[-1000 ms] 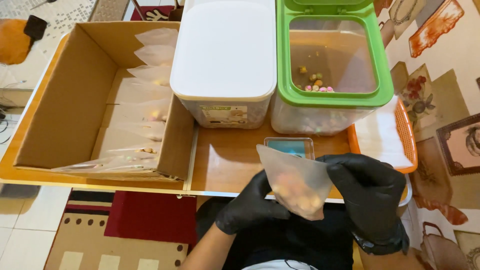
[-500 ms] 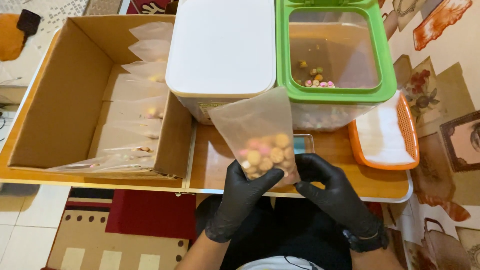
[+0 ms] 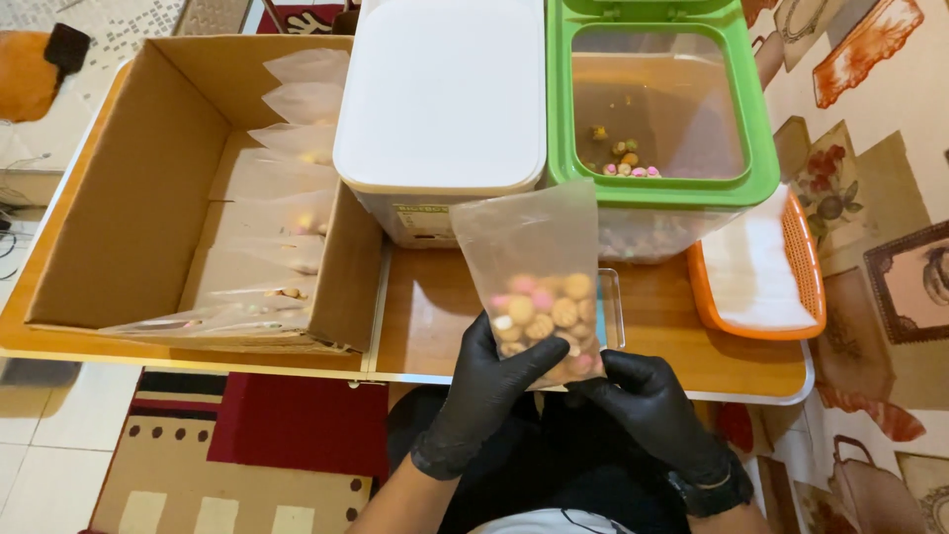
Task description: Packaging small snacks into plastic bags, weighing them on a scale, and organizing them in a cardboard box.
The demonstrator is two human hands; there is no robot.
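Note:
Both my hands wear black gloves and hold one clear plastic bag (image 3: 534, 267) upright over the table's near edge. The bag's lower part is filled with small round cookies (image 3: 544, 314), tan and pink. My left hand (image 3: 489, 386) grips the bag's lower left corner. At the lower right corner, my right hand (image 3: 643, 400) holds the bottom. Just behind the bag a small flat scale (image 3: 610, 307) lies on the wooden table (image 3: 425, 316).
A cardboard box (image 3: 138, 198) at left holds several filled clear bags (image 3: 287, 148). A white lidded container (image 3: 445, 94) and a green-rimmed container (image 3: 662, 109) with a few cookies stand at the back. An orange basket (image 3: 806, 267) with white sheets sits at right.
The bag has gone from lying tilted in my hands to standing upright, raised in front of the containers. Both hands shifted down to its bottom corners.

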